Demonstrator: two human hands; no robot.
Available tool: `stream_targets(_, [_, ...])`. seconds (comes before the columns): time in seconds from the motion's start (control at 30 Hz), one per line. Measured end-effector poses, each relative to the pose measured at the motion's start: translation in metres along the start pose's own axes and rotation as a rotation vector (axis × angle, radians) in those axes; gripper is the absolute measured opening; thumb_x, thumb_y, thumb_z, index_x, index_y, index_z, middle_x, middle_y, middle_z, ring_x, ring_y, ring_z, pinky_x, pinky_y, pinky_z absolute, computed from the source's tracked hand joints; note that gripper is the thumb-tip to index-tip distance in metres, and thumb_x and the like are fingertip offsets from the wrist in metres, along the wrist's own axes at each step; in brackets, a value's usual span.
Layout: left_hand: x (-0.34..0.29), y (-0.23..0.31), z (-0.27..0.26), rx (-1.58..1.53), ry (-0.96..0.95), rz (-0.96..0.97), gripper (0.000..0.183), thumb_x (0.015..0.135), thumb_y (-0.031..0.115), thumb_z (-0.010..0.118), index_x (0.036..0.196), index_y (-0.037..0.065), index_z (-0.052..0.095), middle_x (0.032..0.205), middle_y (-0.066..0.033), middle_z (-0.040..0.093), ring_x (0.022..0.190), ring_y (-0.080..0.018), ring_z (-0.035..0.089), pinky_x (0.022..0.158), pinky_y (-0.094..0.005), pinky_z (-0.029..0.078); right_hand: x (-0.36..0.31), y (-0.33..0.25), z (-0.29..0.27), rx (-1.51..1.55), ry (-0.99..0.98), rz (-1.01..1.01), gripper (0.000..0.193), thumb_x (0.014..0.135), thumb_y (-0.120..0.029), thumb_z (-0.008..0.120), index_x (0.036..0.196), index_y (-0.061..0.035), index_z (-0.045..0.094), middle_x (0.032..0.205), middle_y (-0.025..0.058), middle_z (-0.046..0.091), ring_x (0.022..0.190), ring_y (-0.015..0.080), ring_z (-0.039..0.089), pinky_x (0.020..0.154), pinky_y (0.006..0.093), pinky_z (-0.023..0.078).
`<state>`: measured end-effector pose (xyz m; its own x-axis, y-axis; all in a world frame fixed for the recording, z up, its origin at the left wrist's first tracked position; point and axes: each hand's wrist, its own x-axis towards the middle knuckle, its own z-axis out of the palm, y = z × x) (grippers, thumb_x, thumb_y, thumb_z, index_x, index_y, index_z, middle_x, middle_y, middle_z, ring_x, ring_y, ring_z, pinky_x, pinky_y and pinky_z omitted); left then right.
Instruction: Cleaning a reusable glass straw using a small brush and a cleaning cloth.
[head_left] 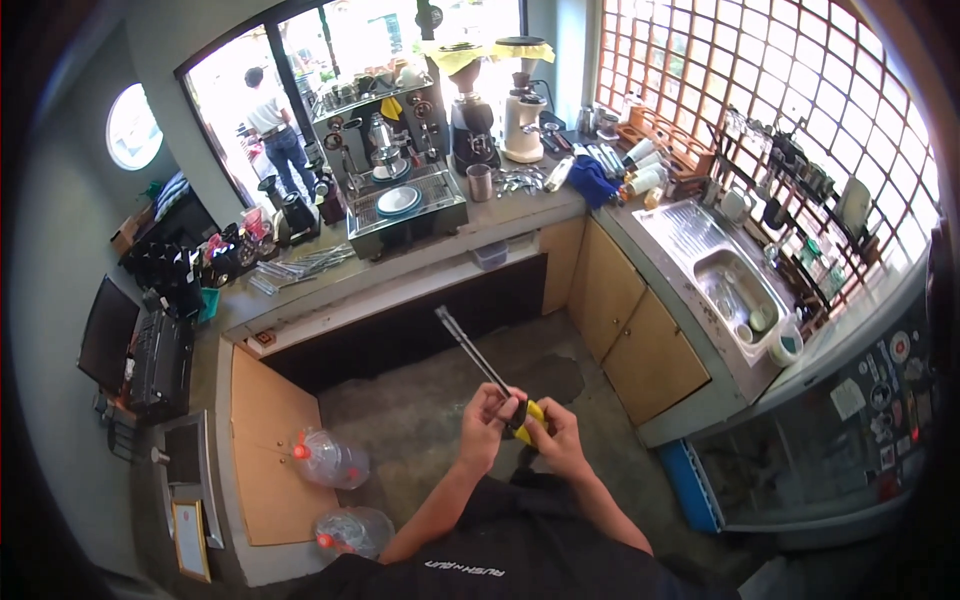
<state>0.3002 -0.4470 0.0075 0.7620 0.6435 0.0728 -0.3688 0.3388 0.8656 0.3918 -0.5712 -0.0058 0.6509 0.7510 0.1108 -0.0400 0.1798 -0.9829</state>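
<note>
In front of my body, over the floor, I hold a long screwdriver-like tool (534, 420) with a yellow-and-black handle. Its thin metal shaft (470, 345) looks doubled and slants up to the far left; the exact tip is too small to make out. My left hand (486, 425) pinches it where the shaft meets the black part of the handle. Closed round the yellow end is my right hand (556, 436), with the thumb pressed on it. The two hands are close together.
An espresso machine (405, 205) and coffee grinders (474, 130) stand on the far counter. To the right are a steel sink (740, 290), wooden cupboards (655, 360) and a glass-fronted fridge (800, 470). Large plastic bottles (335, 462) sit on the floor at left by a cupboard door (270, 440).
</note>
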Motion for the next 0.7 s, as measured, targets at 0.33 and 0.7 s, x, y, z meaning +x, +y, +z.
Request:
stream_targets(0.33, [-0.049, 0.085, -0.073, 0.034, -0.092, -0.041, 0.011, 0.109, 0.008, 0.06, 0.119, 0.005, 0.06, 0.106, -0.0083, 0.071, 0.087, -0.0139, 0.069, 0.08, -0.0299, 0.059, -0.037, 0.047, 0.064, 0.299, 0.381, 0.097, 0.014, 0.112, -0.014, 0.058, 0.108, -0.0032, 0.067, 0.092, -0.0037, 0.067, 0.082, 0.0033, 0.059, 0.073, 0.0229, 0.048])
stream_targets(0.7, [-0.175, 0.09, -0.163, 0.207, -0.086, -0.143, 0.013, 0.103, 0.002, 0.067, 0.116, 0.0, 0.065, 0.098, -0.0014, 0.07, 0.086, -0.0081, 0.068, 0.076, -0.024, 0.056, -0.126, 0.005, 0.22, 0.265, 0.161, 0.018, 0.025, 0.109, -0.013, 0.064, 0.127, 0.0024, 0.067, 0.102, -0.0017, 0.067, 0.083, 0.0043, 0.061, 0.07, 0.0228, 0.052])
